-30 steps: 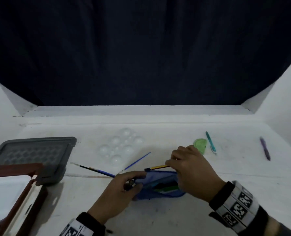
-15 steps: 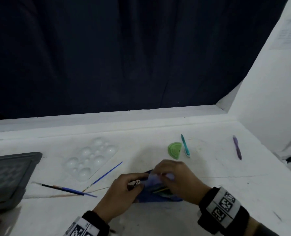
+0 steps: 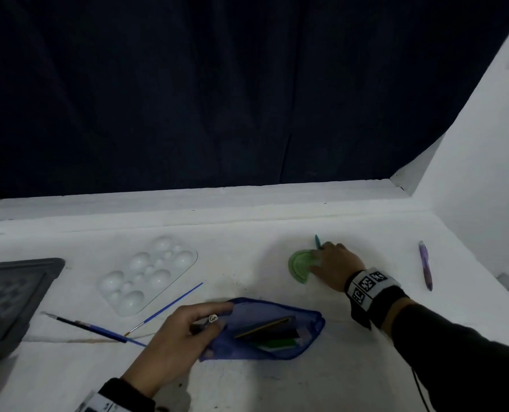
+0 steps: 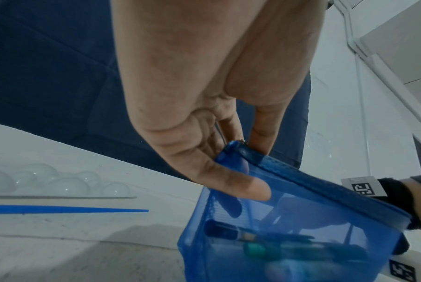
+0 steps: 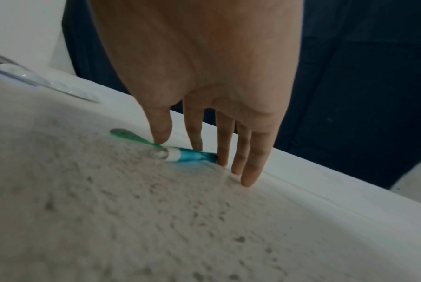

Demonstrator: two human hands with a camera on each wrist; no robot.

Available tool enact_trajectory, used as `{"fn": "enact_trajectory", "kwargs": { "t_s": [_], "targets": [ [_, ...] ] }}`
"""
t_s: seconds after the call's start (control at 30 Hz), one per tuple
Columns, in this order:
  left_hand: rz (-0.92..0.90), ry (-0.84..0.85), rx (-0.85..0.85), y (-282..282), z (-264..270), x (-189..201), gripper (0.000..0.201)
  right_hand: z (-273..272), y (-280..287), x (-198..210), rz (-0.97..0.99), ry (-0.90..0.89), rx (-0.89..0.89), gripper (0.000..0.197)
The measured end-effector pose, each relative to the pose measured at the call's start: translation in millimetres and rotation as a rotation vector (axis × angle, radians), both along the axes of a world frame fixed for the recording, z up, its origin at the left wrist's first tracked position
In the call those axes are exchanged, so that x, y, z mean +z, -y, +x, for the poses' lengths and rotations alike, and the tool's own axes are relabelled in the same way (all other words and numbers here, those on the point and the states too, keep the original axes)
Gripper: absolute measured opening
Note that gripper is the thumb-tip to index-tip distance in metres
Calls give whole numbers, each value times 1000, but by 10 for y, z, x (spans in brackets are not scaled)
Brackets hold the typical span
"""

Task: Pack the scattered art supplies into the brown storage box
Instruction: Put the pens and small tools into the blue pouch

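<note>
A blue mesh pouch (image 3: 265, 331) lies unzipped near the front of the white table, with a pencil and green and dark pens inside. My left hand (image 3: 214, 318) pinches its left end by the zip; in the left wrist view the thumb and fingers (image 4: 241, 183) clamp the pouch (image 4: 301, 229) edge. My right hand (image 3: 321, 254) reaches far right. Its straight fingertips (image 5: 197, 147) touch a teal pen (image 5: 187, 154) lying on the table beside a green protractor (image 3: 299, 267). The brown box is out of view.
A purple pen (image 3: 425, 266) lies at the far right near the wall. A clear paint palette (image 3: 149, 272), a thin blue brush (image 3: 170, 307) and a dark-handled brush (image 3: 89, 327) lie to the left. A grey tray (image 3: 9, 295) sits at the left edge.
My right hand let go of the pencil inside the pouch and moved up and right onto the teal pen. The head view swung right, so the brown box left the frame.
</note>
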State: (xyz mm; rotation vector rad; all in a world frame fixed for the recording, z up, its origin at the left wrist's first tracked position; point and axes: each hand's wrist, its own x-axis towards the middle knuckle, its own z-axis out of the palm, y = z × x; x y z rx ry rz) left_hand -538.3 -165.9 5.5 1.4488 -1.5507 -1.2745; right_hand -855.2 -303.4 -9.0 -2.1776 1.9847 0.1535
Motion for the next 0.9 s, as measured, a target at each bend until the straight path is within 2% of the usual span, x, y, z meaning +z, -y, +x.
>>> {"fn": "enact_trajectory", "kwargs": {
  "t_s": [0.13,0.27,0.37,0.43,0.5,0.57,0.63,0.7,0.8,0.87,0.9],
  "targets": [
    [9,-3,25,28,42,-53,27,-10,45,-24,-83,20,-13,30],
    [25,-16,15,55,15,-49,29,-8,-2,39,-198,256,13,30],
    [38,-17,4,76,1,-40,32,149,-176,225,-315,579,183,38],
    [57,-39,-3,83,-1,-40,34,282,-359,410,-345,669,369,37],
    [69,-44,-12,82,-2,-31,38,373,-561,575,-351,641,563,34],
    [90,-54,-4,83,-3,-23,41,465,-749,661,-307,500,711,37],
    [117,-78,7,80,-11,-18,43,608,-888,619,-255,344,798,38],
    [123,-86,3,70,-27,-9,45,797,-986,533,-189,305,855,31],
    [111,-76,-11,55,-40,2,44,971,-972,518,-151,610,814,29],
    [101,-60,14,40,-21,12,42,919,-788,559,-304,776,660,23],
    [101,-59,25,34,-3,15,41,855,-663,567,-388,784,582,21]
  ]
}}
